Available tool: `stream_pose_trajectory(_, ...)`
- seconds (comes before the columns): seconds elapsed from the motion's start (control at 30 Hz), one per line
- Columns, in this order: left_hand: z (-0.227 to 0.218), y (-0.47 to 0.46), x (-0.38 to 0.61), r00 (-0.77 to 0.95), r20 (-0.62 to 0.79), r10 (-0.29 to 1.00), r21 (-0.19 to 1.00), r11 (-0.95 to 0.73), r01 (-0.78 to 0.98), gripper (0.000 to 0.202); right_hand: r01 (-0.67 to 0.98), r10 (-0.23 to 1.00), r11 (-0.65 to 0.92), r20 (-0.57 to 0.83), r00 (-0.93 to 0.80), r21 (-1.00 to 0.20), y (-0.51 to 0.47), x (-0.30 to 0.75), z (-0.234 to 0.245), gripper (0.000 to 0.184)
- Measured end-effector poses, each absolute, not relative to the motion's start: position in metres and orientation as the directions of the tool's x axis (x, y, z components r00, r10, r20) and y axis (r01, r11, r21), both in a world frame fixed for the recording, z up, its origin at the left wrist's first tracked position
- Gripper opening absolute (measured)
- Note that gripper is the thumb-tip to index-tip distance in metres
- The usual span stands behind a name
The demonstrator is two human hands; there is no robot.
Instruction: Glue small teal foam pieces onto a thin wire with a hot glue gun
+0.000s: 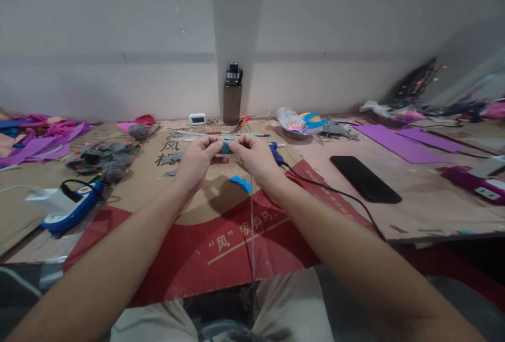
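Two bare hands, the left hand (200,157) and right hand (252,157), meet above a red-and-brown printed cardboard sheet (185,273), their fingertip grip closed on a small teal piece (225,148). The sheet's front edge juts past the pale pink tabletop (426,215) toward the lap. A bright-blue scrap (241,183) lies below the hands. Rightward, a black cable (343,193) runs to the front edge, beside a flat black phone (365,179). Leftward sit crumpled grey material (98,157) and a blue power strip (73,221); behind stands a tall brown translucent bottle (232,102).
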State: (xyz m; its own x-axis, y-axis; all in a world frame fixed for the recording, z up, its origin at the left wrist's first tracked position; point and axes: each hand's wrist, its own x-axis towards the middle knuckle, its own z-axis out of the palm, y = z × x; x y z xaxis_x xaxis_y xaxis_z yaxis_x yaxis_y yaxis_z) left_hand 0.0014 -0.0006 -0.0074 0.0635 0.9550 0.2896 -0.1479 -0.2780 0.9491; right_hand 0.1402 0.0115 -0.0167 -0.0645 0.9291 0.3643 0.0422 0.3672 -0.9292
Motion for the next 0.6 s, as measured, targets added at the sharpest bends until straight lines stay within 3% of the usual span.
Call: stream_pose_trajectory(0.6,-0.0004,-0.0037,-0.0007,0.115,0.297,0.948,0.952,-0.283,-0.118,0.019,0.054,0.896,0.442,0.438,-0.076,-0.895,0.0047,0.1424,-0.0125,0.018)
